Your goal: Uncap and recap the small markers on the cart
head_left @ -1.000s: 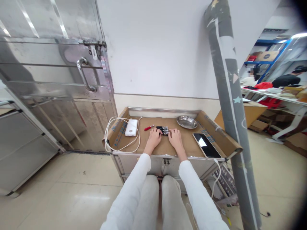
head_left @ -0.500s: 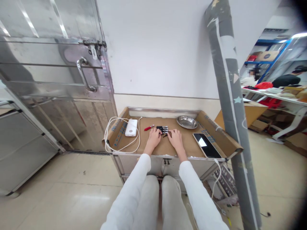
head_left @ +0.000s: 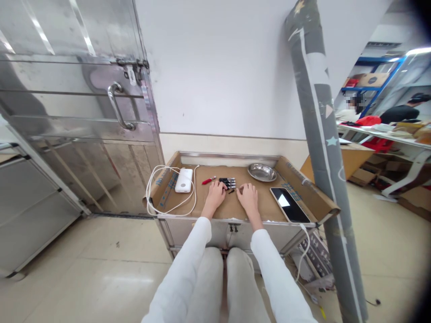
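Several short black pen-like sticks with silvery ends [head_left: 228,182] lie side by side on the brown paper-covered cart top [head_left: 208,211]. My left hand [head_left: 215,194] rests at their lower left, its fingertips beside or touching the lowest stick; I cannot make out any grip. My right hand [head_left: 248,196] is just right of the row, fingers bent loosely, apart from the sticks and holding nothing I can see. Between the two hands lies a small black piece [head_left: 231,191]. A red-handled small tool or pen [head_left: 208,180] with a pale tip is left of the row.
A white power bank [head_left: 183,180] with a looped white cable lies at the left. Toward the back right sits a round steel dish [head_left: 261,172]. A phone [head_left: 290,205] lies at the front right. Beside the cart leans a tall grey roll [head_left: 323,134]. Two people are farther right.
My right hand has drawn slightly right, away from the sticks, and the small black piece now shows more clearly. My left hand stays nearly in place.
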Motion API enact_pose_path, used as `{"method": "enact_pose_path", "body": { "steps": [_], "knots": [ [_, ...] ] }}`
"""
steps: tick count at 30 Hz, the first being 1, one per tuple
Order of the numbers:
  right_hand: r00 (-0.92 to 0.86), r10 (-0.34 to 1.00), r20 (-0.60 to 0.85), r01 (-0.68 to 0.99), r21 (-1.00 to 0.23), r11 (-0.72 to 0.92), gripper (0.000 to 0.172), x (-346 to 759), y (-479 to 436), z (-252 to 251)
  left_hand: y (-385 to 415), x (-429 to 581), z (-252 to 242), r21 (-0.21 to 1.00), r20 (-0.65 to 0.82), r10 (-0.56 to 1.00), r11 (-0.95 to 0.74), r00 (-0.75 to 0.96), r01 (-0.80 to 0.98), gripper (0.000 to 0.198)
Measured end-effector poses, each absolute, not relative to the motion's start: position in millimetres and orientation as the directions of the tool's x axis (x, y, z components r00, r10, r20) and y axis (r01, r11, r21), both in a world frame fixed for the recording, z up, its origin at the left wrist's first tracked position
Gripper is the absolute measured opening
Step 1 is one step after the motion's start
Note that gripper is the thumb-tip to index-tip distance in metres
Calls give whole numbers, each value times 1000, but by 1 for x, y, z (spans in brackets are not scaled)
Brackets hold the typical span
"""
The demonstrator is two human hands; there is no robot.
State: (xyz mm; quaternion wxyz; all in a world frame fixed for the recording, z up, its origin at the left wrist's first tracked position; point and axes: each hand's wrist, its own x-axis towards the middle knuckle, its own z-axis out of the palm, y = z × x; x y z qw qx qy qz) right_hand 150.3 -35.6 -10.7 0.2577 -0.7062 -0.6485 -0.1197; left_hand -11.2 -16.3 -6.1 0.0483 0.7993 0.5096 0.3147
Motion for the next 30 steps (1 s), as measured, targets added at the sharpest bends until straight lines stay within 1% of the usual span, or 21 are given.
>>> {"method": "enact_pose_path", "body": {
  "steps": [4, 13, 19, 22, 26, 30],
  "knots": [
    [152, 840, 521, 977, -206, -49, 14, 150, -38, -9, -16, -11, -6, 404, 444, 850, -472, 283, 783, 13],
    [166, 843, 512, 979, -188, -78, 14, 148, -42, -5, -14, -11, -7, 404, 447, 847, -479, 289, 779, 14],
    [273, 827, 491, 959, -210, -192, 15, 147, -42, -5, -15, -11, -7, 416, 451, 848, -477, 280, 774, 14],
    [291, 829, 478, 955, -201, -220, 16, 147, -43, -5, -14, -11, -8, 415, 442, 850, -476, 285, 776, 15],
    [270, 847, 458, 961, -181, -208, 15, 147, -43, -6, -13, -12, -8, 417, 433, 854, -472, 287, 776, 15],
    [195, 862, 467, 977, -170, -129, 13, 148, -42, -8, -13, -12, -8, 424, 434, 854, -474, 285, 772, 15]
  ]
}}
